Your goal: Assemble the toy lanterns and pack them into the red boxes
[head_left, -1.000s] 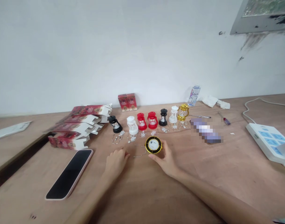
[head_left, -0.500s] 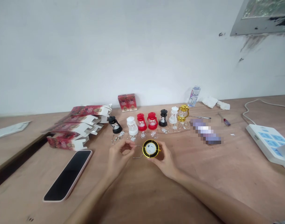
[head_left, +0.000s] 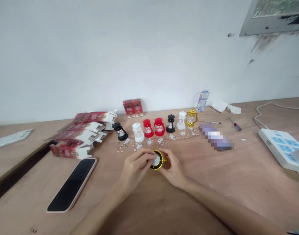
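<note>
While my right hand (head_left: 175,172) holds the gold lantern (head_left: 160,163) nearer me than the other lanterns (head_left: 159,127), its base (head_left: 157,160) faces up — presumably so my left hand's (head_left: 136,167) bunched fingers can reach it, though I cannot tell whether they pinch anything.

No words or numbers can be read. The two small, upright red card boxes (head_left: 133,108) have pale writing, too tiny to read. The clear plastic bottle (head_left: 202,100) has marks on it, but they look too blurry.
</note>
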The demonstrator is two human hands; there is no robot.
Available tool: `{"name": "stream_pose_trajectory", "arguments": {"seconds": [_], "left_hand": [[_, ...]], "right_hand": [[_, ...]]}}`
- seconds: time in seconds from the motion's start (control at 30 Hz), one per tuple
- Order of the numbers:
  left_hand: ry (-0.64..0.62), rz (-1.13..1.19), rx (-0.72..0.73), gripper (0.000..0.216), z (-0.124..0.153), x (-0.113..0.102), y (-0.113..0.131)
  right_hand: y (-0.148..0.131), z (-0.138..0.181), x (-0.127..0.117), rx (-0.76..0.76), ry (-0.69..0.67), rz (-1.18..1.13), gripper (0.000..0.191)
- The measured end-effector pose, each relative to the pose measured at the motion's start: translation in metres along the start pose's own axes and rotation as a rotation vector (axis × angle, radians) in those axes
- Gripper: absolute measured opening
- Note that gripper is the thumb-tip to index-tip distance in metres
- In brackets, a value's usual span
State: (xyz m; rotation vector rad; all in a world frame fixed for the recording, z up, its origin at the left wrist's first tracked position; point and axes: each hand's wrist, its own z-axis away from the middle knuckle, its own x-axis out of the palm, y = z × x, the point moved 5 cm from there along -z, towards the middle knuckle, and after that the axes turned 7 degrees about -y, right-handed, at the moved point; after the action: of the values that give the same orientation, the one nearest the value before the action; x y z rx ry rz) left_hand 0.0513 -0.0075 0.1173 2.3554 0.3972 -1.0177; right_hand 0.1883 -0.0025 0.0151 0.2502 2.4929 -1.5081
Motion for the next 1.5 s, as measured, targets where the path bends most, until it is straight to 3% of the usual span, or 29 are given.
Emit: {"name": "stream_pose_trajectory", "arguments": {"seconds": [0.43,0.73,1.1,1.5], "left_hand": [[-0.077,0.05,-0.118,0.016,0.001,0.007,-0.015],[-0.092,-0.073,0.027,0.015,0.0,0.003,-0.007],[-0.276,-0.08,0.13,0.028,-0.006,0.002,-0.008],[-0.2,-0.057,0.068,0.013,-0.013,0.0,-0.008]], "right_hand": [[0.004,0.0,0.0,0.016,0.015,-0.009,0.05],[0.004,0.0,0.001,0.041,0.009,-0.018,0.048],[0.0,0.0,-0.001,0.024,0.019,0.0,0.05],[0.002,-0.001,0.0,0.034,0.017,-0.005,0.048]]}}
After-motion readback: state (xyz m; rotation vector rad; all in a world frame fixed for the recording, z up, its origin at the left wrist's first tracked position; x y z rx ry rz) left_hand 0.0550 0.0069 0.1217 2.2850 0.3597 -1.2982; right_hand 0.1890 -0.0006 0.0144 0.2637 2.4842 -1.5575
